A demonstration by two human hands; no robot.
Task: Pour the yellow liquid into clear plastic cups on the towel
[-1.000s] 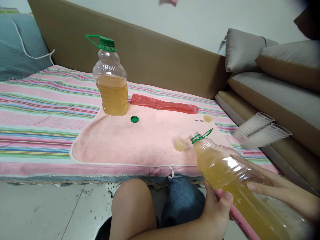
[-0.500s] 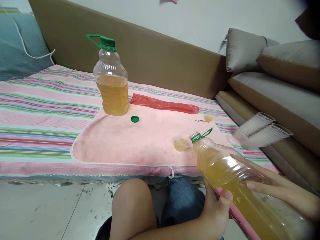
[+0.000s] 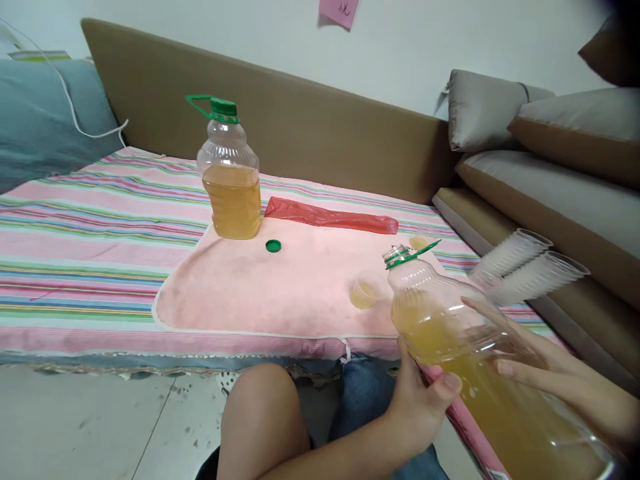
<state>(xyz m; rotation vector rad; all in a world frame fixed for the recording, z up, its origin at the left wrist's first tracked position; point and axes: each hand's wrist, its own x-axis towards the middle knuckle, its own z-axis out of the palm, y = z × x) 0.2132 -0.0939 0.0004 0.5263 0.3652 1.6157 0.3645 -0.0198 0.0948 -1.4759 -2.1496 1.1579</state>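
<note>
A large clear plastic bottle (image 3: 480,373) of yellow liquid is tilted, its uncapped mouth raised toward the upper left and a green loop handle at the neck. My left hand (image 3: 425,403) is closed around its lower side, by the pink label. My right hand (image 3: 560,373) grips the other side with fingers spread along the plastic. Just left of the bottle stands a clear plastic cup (image 3: 363,295) with some yellow liquid in it. Another cup (image 3: 419,243) with yellow liquid is behind the bottle's neck, partly hidden. A green bottle cap (image 3: 273,246) lies on the pink cloth (image 3: 260,290).
A second capped bottle (image 3: 233,200), over half full, stands upright at the cloth's back left corner. Beside it lies a red plastic bag (image 3: 330,218). Stacked clear cups (image 3: 537,277) lean at the right near piled cushions (image 3: 555,180). A brown board (image 3: 300,127) runs along the back.
The bottle has tipped back toward upright, so its mouth sits higher and the liquid has drawn back from the neck. Both hands stay on it. The camera view has shifted slightly upward.
</note>
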